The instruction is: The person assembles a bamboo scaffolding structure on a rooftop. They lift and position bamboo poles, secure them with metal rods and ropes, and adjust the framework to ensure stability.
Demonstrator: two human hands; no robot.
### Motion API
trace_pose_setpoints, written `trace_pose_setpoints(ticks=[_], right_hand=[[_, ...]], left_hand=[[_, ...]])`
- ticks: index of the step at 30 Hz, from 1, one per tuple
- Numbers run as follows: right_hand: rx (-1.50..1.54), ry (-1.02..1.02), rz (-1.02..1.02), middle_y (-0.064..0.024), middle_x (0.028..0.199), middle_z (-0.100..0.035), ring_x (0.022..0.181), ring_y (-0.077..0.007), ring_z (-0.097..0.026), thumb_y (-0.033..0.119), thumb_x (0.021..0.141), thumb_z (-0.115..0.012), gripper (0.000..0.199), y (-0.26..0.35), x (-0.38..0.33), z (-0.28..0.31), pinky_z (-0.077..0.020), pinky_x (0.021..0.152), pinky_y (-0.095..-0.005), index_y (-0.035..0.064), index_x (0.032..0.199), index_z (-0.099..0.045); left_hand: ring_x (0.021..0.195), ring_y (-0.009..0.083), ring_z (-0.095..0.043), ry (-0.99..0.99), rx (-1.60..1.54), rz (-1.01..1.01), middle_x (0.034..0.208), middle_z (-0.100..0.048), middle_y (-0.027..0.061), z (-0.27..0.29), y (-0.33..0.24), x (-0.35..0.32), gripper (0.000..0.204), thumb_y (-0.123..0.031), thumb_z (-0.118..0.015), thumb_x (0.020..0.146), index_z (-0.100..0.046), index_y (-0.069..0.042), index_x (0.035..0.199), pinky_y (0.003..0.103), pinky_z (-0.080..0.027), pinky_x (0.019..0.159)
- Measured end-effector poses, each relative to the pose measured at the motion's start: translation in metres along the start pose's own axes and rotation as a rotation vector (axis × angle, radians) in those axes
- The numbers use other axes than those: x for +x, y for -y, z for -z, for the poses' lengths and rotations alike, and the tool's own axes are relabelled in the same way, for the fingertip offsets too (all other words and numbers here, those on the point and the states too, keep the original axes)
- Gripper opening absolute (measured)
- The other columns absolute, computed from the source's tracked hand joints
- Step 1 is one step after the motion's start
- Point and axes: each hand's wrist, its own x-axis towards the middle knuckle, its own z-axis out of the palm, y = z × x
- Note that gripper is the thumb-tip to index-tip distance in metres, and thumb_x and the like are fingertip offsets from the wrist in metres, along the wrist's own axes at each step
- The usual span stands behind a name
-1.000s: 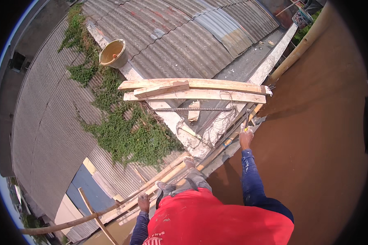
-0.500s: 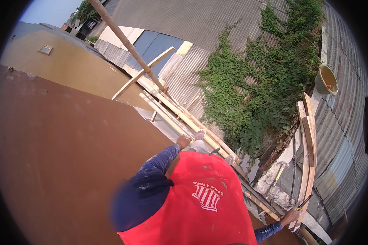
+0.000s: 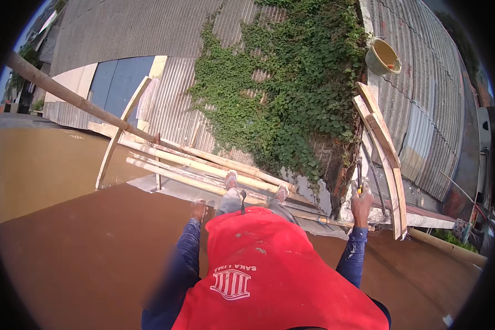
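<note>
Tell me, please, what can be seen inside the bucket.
Inside the bucket, a small orange object shows against the tan interior, too small to identify. The bucket's near wall covers part of the inside, which cannot be seen.

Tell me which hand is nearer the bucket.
Right. The right hand, holding a tool, is below the bucket in the picture, beside the planks; the left hand is farther off, down and well to its left, near the bamboo poles.

Tool (image 3: pixel 359 169) in right hand (image 3: pixel 361 204), planks (image 3: pixel 391 190) rightward, bucket (image 3: pixel 383 57) seemingly on ledge (image 3: pixel 367 18)
</note>
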Motion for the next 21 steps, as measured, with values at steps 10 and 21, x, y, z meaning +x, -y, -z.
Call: trace_pose_setpoints(ticks=[10,21], right_hand=[[0.215,0.331,-0.032,-0.0295,0.085,-0.066,0.085,-0.0491,-0.064,0.034,0.091,-0.068,0.041,0.045,-0.11,-0.101,-0.0511,0.075,-0.0537,-0.0035,0.105,-0.06],[-0.044,0.087,-0.299,-0.0276,0.091,-0.069,0.086,-0.0462,-0.067,0.033,0.086,-0.072,0.044,-0.128,-0.086,-0.026,-0.0532,0.077,-0.053,-0.0048,0.106,-0.061]], left_hand=[[0.087,0.0211,-0.066,-0.154,-0.081,0.215,0.113,-0.066,0.0073,0.007,-0.093,0.016,0.038,-0.029,-0.054,0.1,-0.054,-0.009,0.133,0.036,-0.054,0.068],[0.091,0.0218,-0.067,-0.014,0.004,0.098,0.117,-0.068,0.0085,-0.083,-0.15,0.014,0.04,-0.032,-0.055,0.1,-0.054,-0.011,0.133,0.036,-0.055,0.072]])
